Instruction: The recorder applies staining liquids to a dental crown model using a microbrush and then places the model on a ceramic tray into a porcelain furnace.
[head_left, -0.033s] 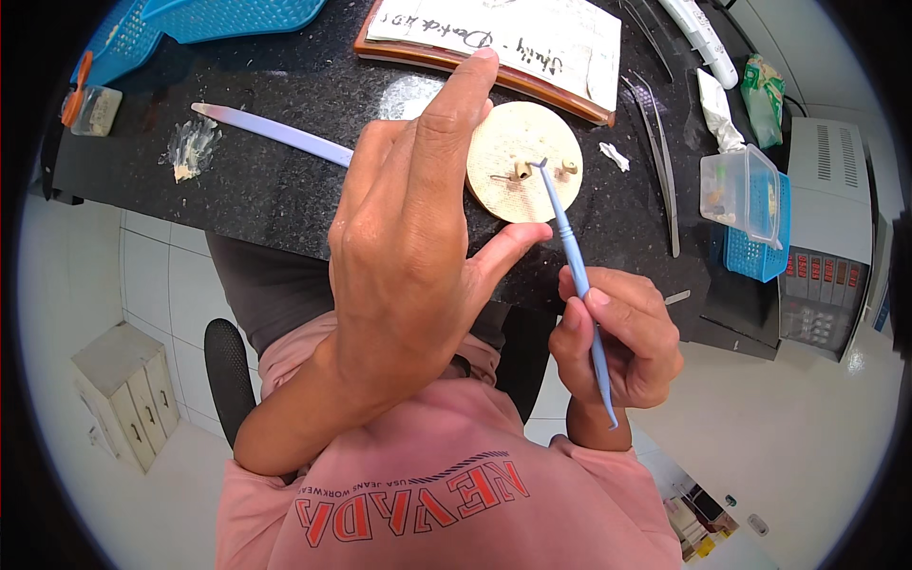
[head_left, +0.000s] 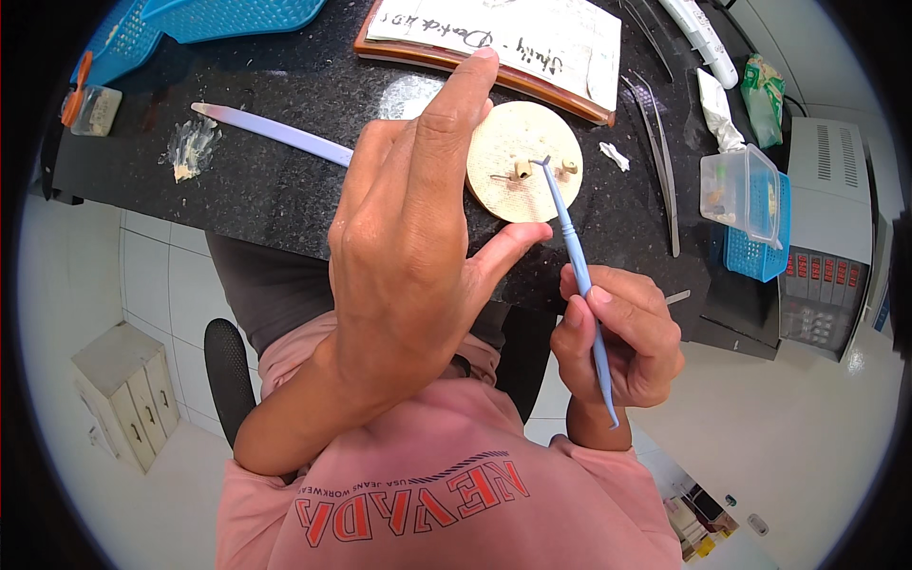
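My left hand [head_left: 404,214] is spread around a round cream disc [head_left: 508,133], with index finger and thumb stretched along its left and lower edges. Its other fingers are partly hidden, so how firmly they touch the disc is unclear. On the disc stand a small tan hollow piece like a tooth crown [head_left: 522,170] and a second small tan piece [head_left: 569,166]. My right hand [head_left: 622,332] is closed in a pen grip on a slim light-blue double-ended dental instrument [head_left: 571,237]. The instrument's forked upper tip lies over the disc, between the two pieces.
A lilac spatula [head_left: 275,133] rests on the black speckled counter [head_left: 275,209] beside a cream smear [head_left: 193,147]. Behind the disc lies a brown-edged board with paper [head_left: 560,52]. Tweezers [head_left: 662,180], a clear container [head_left: 736,195], blue baskets [head_left: 233,14] and a grey machine [head_left: 826,228] surround the area.
The instrument's tip has shifted slightly right, away from the hollow piece. My right hand moved a little with it; my left hand and the disc look unmoved.
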Demonstrator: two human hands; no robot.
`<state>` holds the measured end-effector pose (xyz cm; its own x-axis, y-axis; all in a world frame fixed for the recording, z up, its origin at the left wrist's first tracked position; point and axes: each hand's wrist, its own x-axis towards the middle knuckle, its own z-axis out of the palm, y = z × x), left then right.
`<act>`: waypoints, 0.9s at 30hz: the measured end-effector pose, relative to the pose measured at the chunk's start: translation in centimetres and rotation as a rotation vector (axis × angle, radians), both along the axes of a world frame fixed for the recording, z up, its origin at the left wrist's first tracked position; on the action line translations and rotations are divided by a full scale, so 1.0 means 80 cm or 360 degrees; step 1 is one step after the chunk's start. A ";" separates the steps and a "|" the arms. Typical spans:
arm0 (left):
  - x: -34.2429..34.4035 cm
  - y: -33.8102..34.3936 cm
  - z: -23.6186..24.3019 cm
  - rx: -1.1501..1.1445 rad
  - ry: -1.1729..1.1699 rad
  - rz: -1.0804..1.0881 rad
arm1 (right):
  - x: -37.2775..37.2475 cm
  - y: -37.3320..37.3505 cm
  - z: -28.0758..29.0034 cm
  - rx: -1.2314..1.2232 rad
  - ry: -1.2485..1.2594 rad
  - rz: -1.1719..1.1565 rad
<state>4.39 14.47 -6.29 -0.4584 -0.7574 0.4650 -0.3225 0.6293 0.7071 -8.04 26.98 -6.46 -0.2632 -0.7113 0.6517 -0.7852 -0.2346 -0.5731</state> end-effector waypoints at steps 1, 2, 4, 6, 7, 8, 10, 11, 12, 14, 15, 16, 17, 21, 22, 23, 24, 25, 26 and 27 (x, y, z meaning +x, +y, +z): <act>0.000 0.001 0.000 0.0005 0.0000 -0.0001 | 0.000 0.001 0.001 -0.0001 0.0001 -0.0002; 0.000 0.001 -0.001 0.0010 0.0001 -0.0002 | -0.001 0.001 0.002 0.0015 0.0025 0.0018; -0.001 0.001 -0.002 0.0004 0.0005 -0.0001 | -0.001 0.003 0.002 0.0030 0.0049 0.0038; -0.001 0.002 -0.002 0.0000 0.0008 0.0002 | -0.001 0.004 0.000 0.0027 -0.0001 0.0009; -0.001 0.002 -0.002 0.0000 0.0010 0.0004 | -0.001 0.004 0.001 0.0026 -0.0001 0.0010; -0.001 0.001 -0.001 0.0000 0.0011 0.0006 | -0.001 0.005 0.001 0.0030 0.0000 0.0015; -0.001 0.001 -0.001 0.0005 0.0008 0.0004 | -0.002 0.005 0.001 0.0035 0.0002 0.0019; -0.001 0.001 -0.002 0.0011 0.0006 0.0002 | -0.002 0.005 0.001 0.0031 0.0008 0.0010; 0.000 0.002 -0.001 0.0012 0.0006 0.0001 | -0.002 0.005 0.001 0.0028 0.0014 0.0002; 0.000 0.001 0.000 0.0019 -0.0020 -0.0001 | -0.002 0.005 0.001 0.0031 0.0015 -0.0002; -0.001 0.001 0.000 0.0019 -0.0020 -0.0003 | -0.002 0.005 0.001 0.0034 0.0016 -0.0005; -0.001 0.001 -0.001 0.0017 -0.0020 0.0001 | -0.002 0.005 0.001 0.0034 0.0016 -0.0005; -0.001 0.000 -0.001 0.0015 -0.0019 0.0005 | -0.002 0.005 0.000 0.0033 0.0010 -0.0005; -0.002 -0.002 0.000 0.0014 0.0000 0.0003 | -0.002 0.003 0.001 0.0027 -0.0007 -0.0010; -0.001 -0.001 -0.001 0.0009 -0.0007 0.0005 | -0.002 0.004 0.001 0.0027 -0.0007 -0.0010; -0.001 -0.001 -0.001 0.0003 -0.0013 0.0007 | -0.002 0.004 0.000 0.0016 -0.0012 -0.0002; -0.002 -0.001 -0.001 0.0000 -0.0012 0.0007 | -0.003 0.005 0.000 0.0003 -0.0016 0.0007; -0.001 -0.001 0.001 -0.0009 -0.0011 0.0015 | -0.002 0.005 0.001 -0.0006 -0.0017 0.0014; -0.001 -0.001 0.003 -0.0019 -0.0010 0.0024 | -0.002 0.006 0.002 -0.0038 -0.0056 0.0027; 0.000 0.001 0.004 -0.0031 -0.0011 0.0031 | -0.001 0.008 0.003 -0.0072 -0.0095 0.0041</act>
<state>4.39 14.56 -5.94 -0.4467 -0.7571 0.4767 -0.3397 0.6364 0.6925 -8.15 27.66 -6.20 -0.2844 -0.6884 0.6672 -0.7435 -0.2810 -0.6069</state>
